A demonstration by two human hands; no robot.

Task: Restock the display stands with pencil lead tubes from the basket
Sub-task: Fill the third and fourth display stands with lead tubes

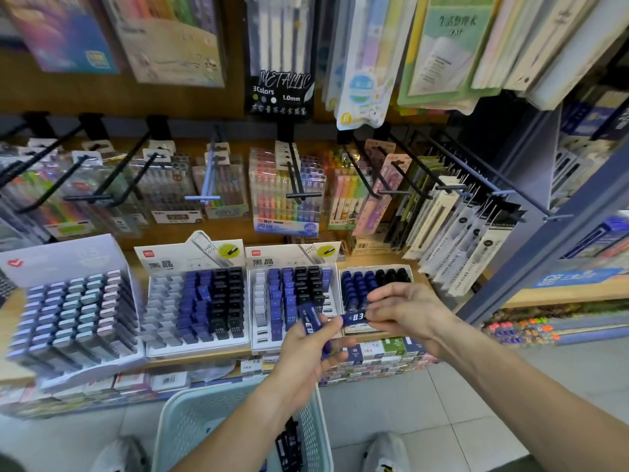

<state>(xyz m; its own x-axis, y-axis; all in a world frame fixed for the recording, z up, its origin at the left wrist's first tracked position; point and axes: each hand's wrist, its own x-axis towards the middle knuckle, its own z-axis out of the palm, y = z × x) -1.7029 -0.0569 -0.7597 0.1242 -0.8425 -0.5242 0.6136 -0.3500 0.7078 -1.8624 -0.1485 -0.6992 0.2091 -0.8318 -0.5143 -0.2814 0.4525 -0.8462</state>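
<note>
The left hand (306,349) is curled round a small bunch of blue tubes (311,320), thumb across them, their printed ends poking up past the fingers; just to its right the right hand (405,313) pinches one blue tube (354,317) by its end between thumb and fingertips, the tube lying level with its free end touching or almost touching the left thumb; the blur there leaves that unclear. Directly behind both hands stands the middle stand (258,267), its slots part filled with white, blue and black tubes; behind the right hand sits a smaller right stand (376,279) with blue and black tubes, its lower half hidden by the fingers; left of the left hand is the left stand (195,304), grey empty steps on its left side, blue and black rows on its right; farther left still a wide white stand (73,308) holds pastel tubes. Below the left forearm is the pale green basket (190,420), with a few dark tubes (289,444) showing inside, just under the wrist. Above and beyond the hands pen packs (287,189) hang on black hooks; under the grip, at the shelf edge, lie rows of small boxes (377,356); white shoes (386,453) show on the tiled floor either side of the basket.
</note>
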